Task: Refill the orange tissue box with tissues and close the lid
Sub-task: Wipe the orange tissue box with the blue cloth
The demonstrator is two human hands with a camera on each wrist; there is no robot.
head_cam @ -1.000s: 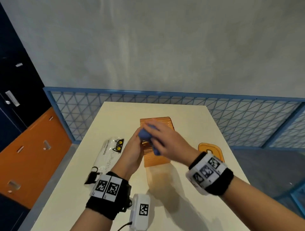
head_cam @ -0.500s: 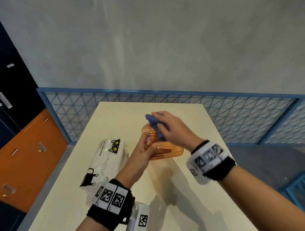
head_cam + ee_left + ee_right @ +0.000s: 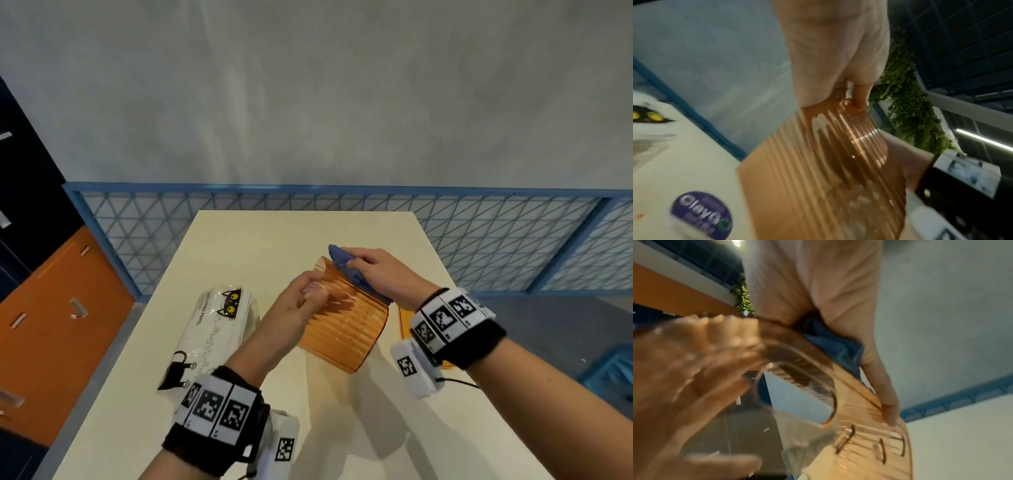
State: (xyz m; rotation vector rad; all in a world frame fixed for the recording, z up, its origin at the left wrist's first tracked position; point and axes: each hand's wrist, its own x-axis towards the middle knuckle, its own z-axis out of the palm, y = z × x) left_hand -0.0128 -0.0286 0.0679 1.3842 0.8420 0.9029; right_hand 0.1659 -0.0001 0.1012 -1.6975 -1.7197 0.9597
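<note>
The orange ribbed tissue box (image 3: 342, 322) is held tilted above the table, without its lid. My left hand (image 3: 301, 301) grips its near left rim, fingers curled over the edge (image 3: 859, 97). My right hand (image 3: 376, 274) holds a blue cloth (image 3: 342, 263) against the box's far upper side, with the thumb (image 3: 888, 402) lying along the ribbed wall. In the right wrist view the box (image 3: 859, 426) shows an oval opening, and the cloth (image 3: 834, 344) is bunched under the palm. A cat-print tissue pack (image 3: 219, 329) lies on the table to the left.
The orange lid (image 3: 406, 318) lies on the cream table (image 3: 274, 233), mostly hidden behind my right wrist. A blue mesh fence (image 3: 479, 233) runs behind the table. Orange and dark cabinets (image 3: 51, 325) stand at the left.
The box went from lying flat on the table to being raised and tilted between both hands. My right hand slid the blue cloth toward the box's far right side.
</note>
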